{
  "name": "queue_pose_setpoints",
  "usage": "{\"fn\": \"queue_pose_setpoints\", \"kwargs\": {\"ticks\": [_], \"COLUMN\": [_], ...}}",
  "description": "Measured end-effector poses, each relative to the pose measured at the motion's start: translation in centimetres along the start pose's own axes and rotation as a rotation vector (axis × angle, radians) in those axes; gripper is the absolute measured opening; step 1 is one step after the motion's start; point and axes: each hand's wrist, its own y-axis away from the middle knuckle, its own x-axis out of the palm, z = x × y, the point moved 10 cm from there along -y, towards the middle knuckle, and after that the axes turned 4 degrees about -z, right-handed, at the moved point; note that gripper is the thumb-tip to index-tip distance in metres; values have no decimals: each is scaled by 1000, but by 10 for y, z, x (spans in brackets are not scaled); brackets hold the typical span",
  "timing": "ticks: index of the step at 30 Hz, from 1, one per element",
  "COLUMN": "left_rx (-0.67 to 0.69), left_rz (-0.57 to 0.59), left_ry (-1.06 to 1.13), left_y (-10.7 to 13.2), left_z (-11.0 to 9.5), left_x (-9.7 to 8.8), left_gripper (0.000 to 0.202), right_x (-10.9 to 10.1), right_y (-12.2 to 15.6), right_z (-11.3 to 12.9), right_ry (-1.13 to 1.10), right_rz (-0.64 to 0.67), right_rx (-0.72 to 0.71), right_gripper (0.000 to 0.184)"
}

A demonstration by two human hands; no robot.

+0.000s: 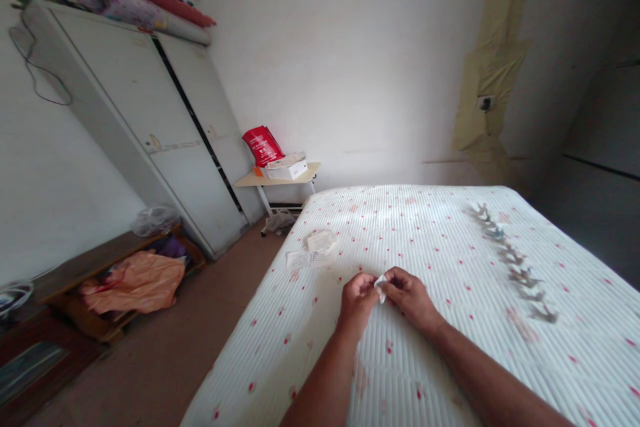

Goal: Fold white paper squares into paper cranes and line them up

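Note:
Between my two hands is a small folded piece of white paper (381, 289), held just above the bed. My left hand (358, 297) pinches its left side, and my right hand (411, 299) pinches its right side; the fingers cover much of it. Ahead and to the left, several flat printed paper sheets (320, 243) lie on the bed. Off to the right, a row of several small folded paper figures (515, 257), which look like birds, stretches along the bedcover.
The bed (430, 360) has a white ribbed cover with red dots. Beyond its far left corner stands a small table (250, 180) with a red bag (263, 145) and a white box (290, 169). A grey cabinet (135, 100) and a low wooden shelf (65, 273) stand left.

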Motion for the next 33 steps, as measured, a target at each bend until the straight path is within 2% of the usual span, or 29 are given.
{"fn": "queue_pose_setpoints", "kwargs": {"ticks": [5, 11, 14, 18, 22, 33], "left_rx": [32, 82, 91, 47, 3, -3], "left_rz": [1, 5, -4, 14, 13, 3], "left_ry": [-69, -151, -155, -82, -78, -25], "left_y": [0, 0, 0, -2, -5, -4], "left_z": [3, 4, 0, 1, 6, 4], "left_x": [2, 2, -1, -3, -5, -5], "left_gripper": [13, 17, 18, 30, 29, 26], "right_x": [-1, -9, -9, -5, -1, 4], "right_y": [0, 3, 2, 1, 3, 5], "right_z": [6, 19, 18, 11, 10, 8], "right_ry": [139, 333, 297, 155, 47, 16], "right_rz": [-3, -101, -94, -34, 2, 31], "right_rx": [-123, -181, -166, -104, -45, 45], "right_gripper": [20, 22, 21, 23, 28, 33]}}
